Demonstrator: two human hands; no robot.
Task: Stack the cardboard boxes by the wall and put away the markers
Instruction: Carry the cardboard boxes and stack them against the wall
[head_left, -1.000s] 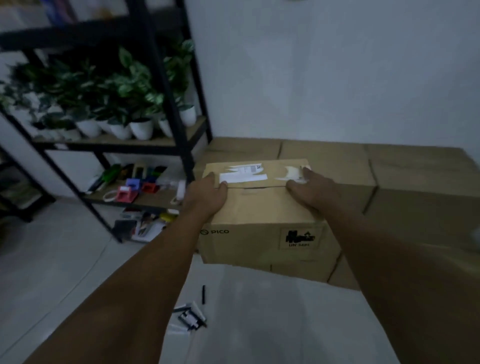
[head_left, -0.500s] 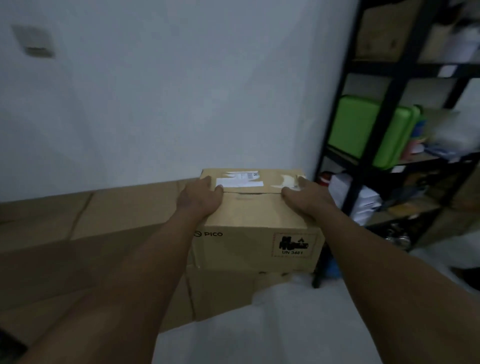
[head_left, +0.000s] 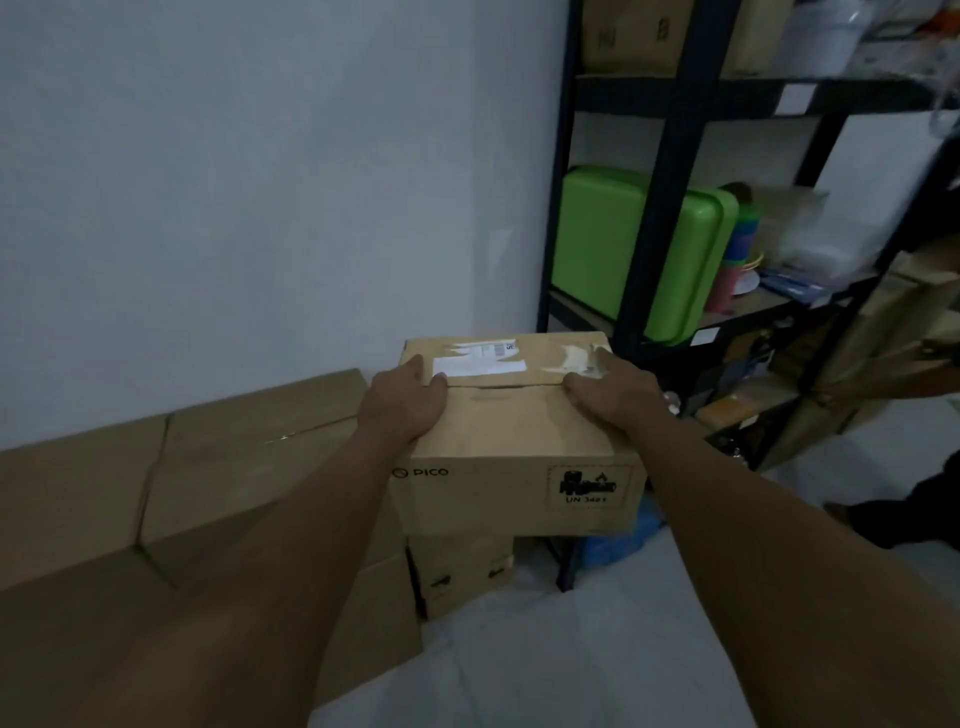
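I hold a small cardboard box (head_left: 519, 447) marked PICO, with white labels on its lid, in front of me above the floor. My left hand (head_left: 408, 402) grips its top left edge and my right hand (head_left: 615, 392) grips its top right edge. Directly below it sits another small cardboard box (head_left: 462, 571) on the floor. A row of large cardboard boxes (head_left: 234, 447) lines the white wall to the left. No markers are in view.
A black shelf rack (head_left: 644, 260) stands at the right, close to the held box, with a green container (head_left: 597, 249) on it. A blue bag (head_left: 618, 545) lies at its foot. Another person's dark leg (head_left: 914, 514) is at the far right.
I have turned right along the wall with the box in both hands. The plant shelf and floor markers left the view; the rack with the green container came in.
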